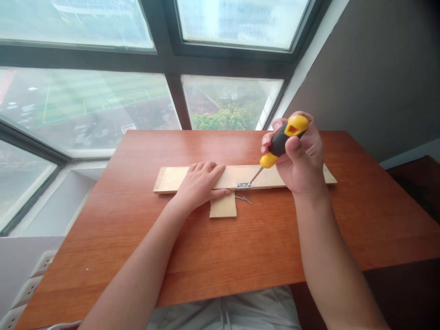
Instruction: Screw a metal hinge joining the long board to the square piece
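A long pale wooden board (172,178) lies across the reddish table (240,247). A short wooden piece (223,207) juts from its near edge. My left hand (201,183) lies flat on the board with fingers stretched out, pressing it down. My right hand (302,158) is wrapped round a yellow-and-black screwdriver (283,137), held tilted. Its tip rests on a small metal bracket (243,185) at the board's near edge. A couple of loose screws (243,198) lie on the table just in front of the bracket.
The table stands against large windows (103,101) looking down on a sports field. A grey wall (371,73) rises on the right. A white power strip (27,288) sits low at the left. My lap shows below the table's near edge.
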### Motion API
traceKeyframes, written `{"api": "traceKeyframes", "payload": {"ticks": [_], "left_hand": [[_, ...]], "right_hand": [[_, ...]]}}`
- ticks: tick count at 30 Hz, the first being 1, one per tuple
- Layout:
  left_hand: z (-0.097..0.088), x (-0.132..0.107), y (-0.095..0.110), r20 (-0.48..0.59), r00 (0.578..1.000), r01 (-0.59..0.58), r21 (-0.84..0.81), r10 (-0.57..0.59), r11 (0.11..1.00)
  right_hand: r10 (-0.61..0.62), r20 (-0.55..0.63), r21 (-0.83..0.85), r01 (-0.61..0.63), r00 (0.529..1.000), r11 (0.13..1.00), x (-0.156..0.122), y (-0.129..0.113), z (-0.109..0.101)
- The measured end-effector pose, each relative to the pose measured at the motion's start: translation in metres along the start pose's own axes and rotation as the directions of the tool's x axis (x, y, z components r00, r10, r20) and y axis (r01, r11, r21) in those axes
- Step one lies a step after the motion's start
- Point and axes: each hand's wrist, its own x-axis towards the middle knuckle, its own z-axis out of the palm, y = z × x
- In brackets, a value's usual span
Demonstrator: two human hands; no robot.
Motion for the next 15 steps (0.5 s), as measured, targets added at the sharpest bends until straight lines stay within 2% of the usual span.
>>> {"api": "traceKeyframes", "payload": {"ticks": [3, 6, 9, 15], "left_hand": [[-0.001, 0.0, 0.0, 0.001, 1.0, -0.004, 0.012, 0.004, 1.0], [-0.002, 0.0, 0.001, -0.002, 1.0, -0.003, 0.022, 0.003, 1.0], [-0.001, 0.0, 0.001, -0.006, 1.0, -0.001, 0.028, 0.001, 1.0], [0.0, 0.0, 0.0, -0.007, 1.0, -0.005, 0.008, 0.005, 1.0]], "right_hand": [[0.088, -0.001, -0.123, -0.087, 0.996, 0.989, -0.002, -0.002, 0.004], [0.157, 0.08, -0.117, -0.148, 0.984, 0.982, -0.005, -0.004, 0.007], [0.145, 0.082, -0.097, -0.137, 0.986, 0.986, -0.007, -0.002, 0.006], [0.034, -0.044, -0.088, -0.038, 0.998, 0.995, -0.009, 0.011, 0.0]]}}
